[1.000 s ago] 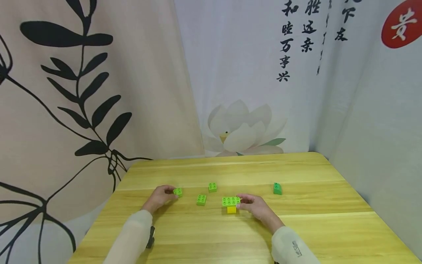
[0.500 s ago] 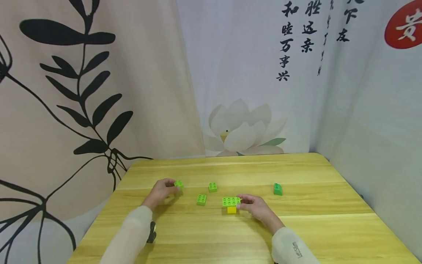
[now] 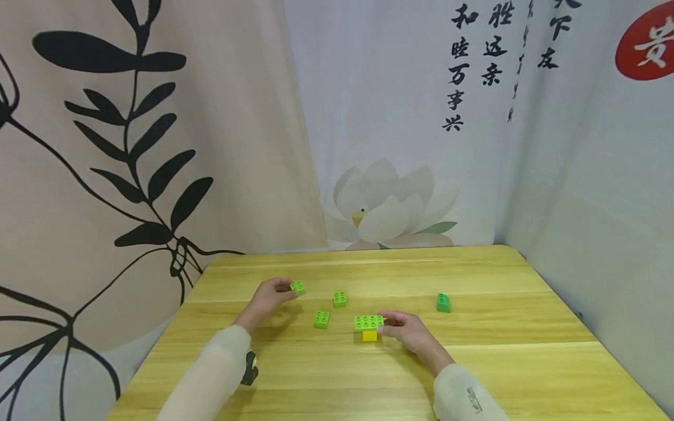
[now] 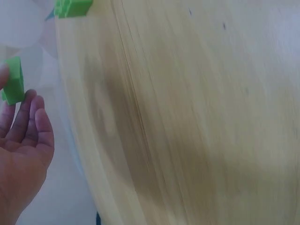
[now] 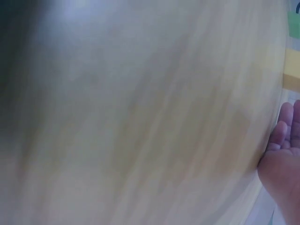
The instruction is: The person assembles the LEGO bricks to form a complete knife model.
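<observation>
In the head view my left hand [image 3: 268,298] pinches a small light green toy brick [image 3: 298,286] at its fingertips, raised above the table. The left wrist view shows this brick between thumb and fingers, seen partly from its underside. My right hand [image 3: 412,332] holds the right end of a longer light green brick [image 3: 368,322], which sits on top of a yellow brick [image 3: 370,336]. At the edge of the right wrist view only part of the hand and the yellow brick [image 5: 292,69] appear; the fingertips' contact is cut off there.
Two small light green bricks, a farther one [image 3: 339,299] and a nearer one [image 3: 321,319], lie between my hands. A darker green brick [image 3: 443,303] stands to the right on the wooden table [image 3: 326,380]. Printed curtains [image 3: 253,146] hang behind the table.
My left hand has lifted its small green brick off the table and carried it up and to the right. My right hand stays on the stacked bricks.
</observation>
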`<act>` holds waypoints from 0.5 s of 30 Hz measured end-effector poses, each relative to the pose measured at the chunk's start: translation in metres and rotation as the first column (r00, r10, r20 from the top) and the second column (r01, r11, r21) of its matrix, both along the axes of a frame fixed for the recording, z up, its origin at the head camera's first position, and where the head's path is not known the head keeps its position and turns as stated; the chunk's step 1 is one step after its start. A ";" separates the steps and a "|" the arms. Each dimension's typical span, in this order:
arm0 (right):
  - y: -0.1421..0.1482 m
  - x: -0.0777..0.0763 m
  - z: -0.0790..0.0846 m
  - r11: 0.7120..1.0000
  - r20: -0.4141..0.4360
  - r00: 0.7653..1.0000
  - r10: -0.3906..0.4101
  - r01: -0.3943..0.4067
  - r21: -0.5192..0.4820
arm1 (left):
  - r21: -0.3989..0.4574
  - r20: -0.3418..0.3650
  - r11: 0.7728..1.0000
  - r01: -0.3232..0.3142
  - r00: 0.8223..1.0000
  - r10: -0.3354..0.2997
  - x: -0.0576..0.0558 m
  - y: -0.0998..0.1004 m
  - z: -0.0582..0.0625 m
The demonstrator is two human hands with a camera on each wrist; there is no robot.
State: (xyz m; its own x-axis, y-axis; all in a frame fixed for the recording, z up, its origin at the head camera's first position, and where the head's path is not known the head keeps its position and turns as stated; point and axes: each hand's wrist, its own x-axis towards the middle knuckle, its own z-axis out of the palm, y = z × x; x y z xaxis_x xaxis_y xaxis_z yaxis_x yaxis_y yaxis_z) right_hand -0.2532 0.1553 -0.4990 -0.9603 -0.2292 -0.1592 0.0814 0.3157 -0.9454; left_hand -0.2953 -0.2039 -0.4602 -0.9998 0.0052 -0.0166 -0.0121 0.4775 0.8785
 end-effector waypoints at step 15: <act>0.001 0.000 0.000 1.000 0.001 1.000 0.005 -0.005 -0.017 | 0.047 -0.048 0.995 0.087 0.995 -0.085 0.008 0.052 0.013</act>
State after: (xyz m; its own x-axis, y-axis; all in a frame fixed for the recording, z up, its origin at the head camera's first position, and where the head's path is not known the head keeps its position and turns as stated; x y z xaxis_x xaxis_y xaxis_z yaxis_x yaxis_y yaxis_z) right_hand -0.2535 0.1567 -0.4989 -0.9589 -0.2367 -0.1566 0.0813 0.2996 -0.9506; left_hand -0.2870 -0.1520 -0.4468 -0.9954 0.0907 0.0312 0.0675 0.4314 0.8996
